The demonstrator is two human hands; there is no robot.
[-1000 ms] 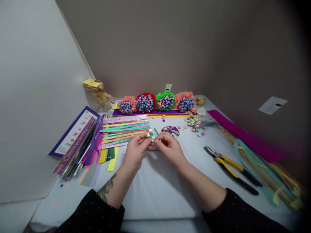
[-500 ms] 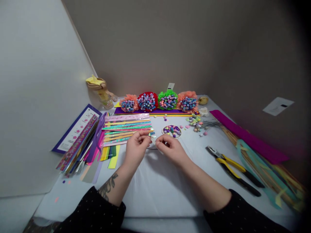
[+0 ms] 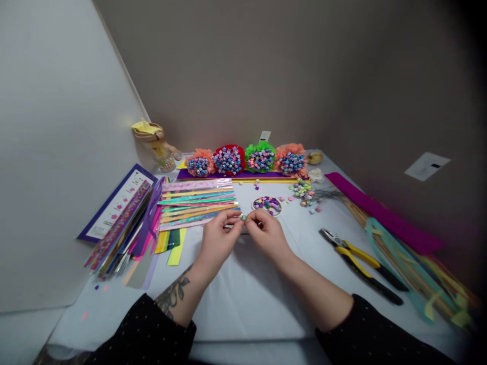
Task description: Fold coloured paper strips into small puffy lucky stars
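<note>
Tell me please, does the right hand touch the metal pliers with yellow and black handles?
Apart: the head view shows white tablecloth between the right hand and the metal pliers.

Small piece (image 3: pixel 243 217): coloured green. Strips (image 3: pixel 196 204): coloured pink, orange and turquoise. Bouquets (image 3: pixel 228 159): edged in peach, red and green. Pliers (image 3: pixel 354 266): handles finished in yellow and black. Sleeves (image 3: pixel 146 329): black, flecked with white.

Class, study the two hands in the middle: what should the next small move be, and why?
Probably a gentle pinch on the small greenish piece: it shows between the fingertips of the left hand and right hand, which are close together, and it looks tiny, so light pressure seems safest.
</note>
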